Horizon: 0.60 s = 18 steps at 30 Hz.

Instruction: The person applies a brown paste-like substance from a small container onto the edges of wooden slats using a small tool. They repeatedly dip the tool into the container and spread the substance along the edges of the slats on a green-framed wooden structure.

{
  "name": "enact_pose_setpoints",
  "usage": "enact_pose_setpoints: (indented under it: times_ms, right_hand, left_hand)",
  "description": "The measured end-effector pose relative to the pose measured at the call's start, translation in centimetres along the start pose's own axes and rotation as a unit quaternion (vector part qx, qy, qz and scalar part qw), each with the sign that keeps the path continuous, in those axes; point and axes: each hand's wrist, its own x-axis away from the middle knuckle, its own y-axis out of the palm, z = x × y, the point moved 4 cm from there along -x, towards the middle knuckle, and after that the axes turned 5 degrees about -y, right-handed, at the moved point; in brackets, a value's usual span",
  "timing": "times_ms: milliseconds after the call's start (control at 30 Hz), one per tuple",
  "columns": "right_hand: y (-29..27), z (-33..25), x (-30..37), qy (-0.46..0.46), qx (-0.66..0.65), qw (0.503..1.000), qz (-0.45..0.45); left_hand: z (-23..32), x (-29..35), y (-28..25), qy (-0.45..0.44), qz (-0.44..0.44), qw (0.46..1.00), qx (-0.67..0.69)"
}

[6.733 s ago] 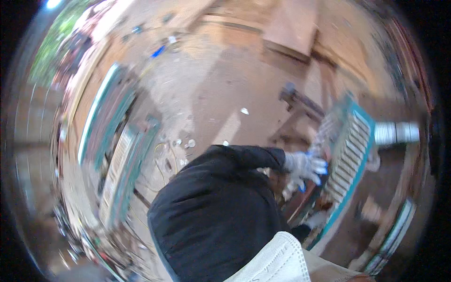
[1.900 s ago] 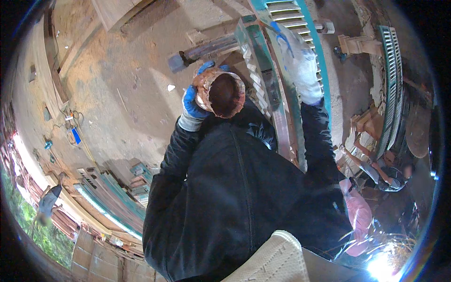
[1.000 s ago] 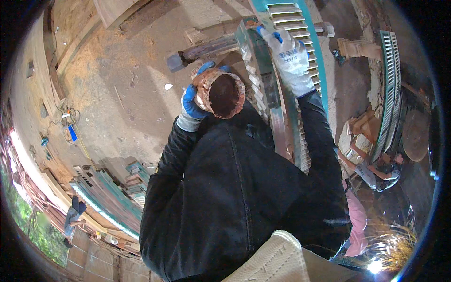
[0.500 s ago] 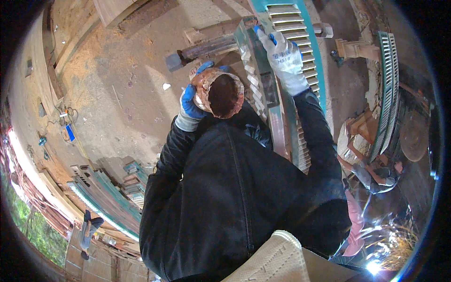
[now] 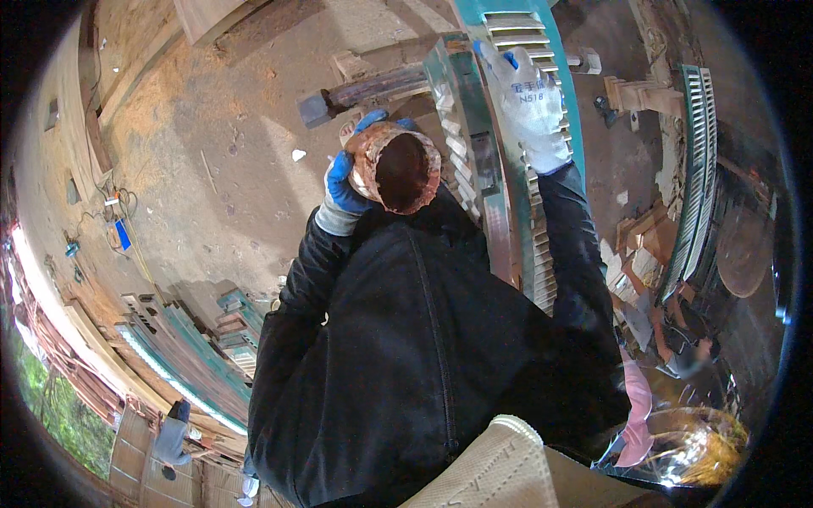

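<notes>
My left hand [image 5: 345, 188], in a grey glove with blue-coated fingers, is wrapped round a round, open-topped can [image 5: 366, 159] in front of my body. Reddish-brown smears cover its rim and wall, and its inside is dark brown. My right hand [image 5: 532, 102], gloved the same way, is over the far part of a teal-framed slatted panel [image 5: 572, 110], back of the glove up. Its fingers are curled, and whatever they hold, if anything, is hidden. Just left of that hand stands a second teal-edged louvred panel [image 5: 464, 127], close against the first.
A dark wooden beam [image 5: 373, 90] lies under the panels. Another slatted panel [image 5: 693, 169] leans at the right, near a person [image 5: 669, 326] and bright sparks [image 5: 707, 444]. Stacked teal panels [image 5: 182, 356] lie at lower left, with a cable [image 5: 127, 203] on the floor beyond.
My right hand has shifted a little to the right over the slatted panel. My left hand and the can stay almost still. People in the background have changed posture.
</notes>
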Motion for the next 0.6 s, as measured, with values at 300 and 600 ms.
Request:
enact_pose_setpoints:
  times_ms: [300, 600]
  right_hand:
    - [0.9, -0.2, 1.0, -0.019, 0.008, 1.0, 0.022]
    - [1.4, -1.2, 1.2, -0.011, 0.019, 0.999, -0.037]
  left_hand:
    - [0.4, -0.1, 0.5, 0.003, -0.005, 1.0, -0.012]
    - [0.4, -0.1, 0.6, -0.001, -0.004, 1.0, 0.003]
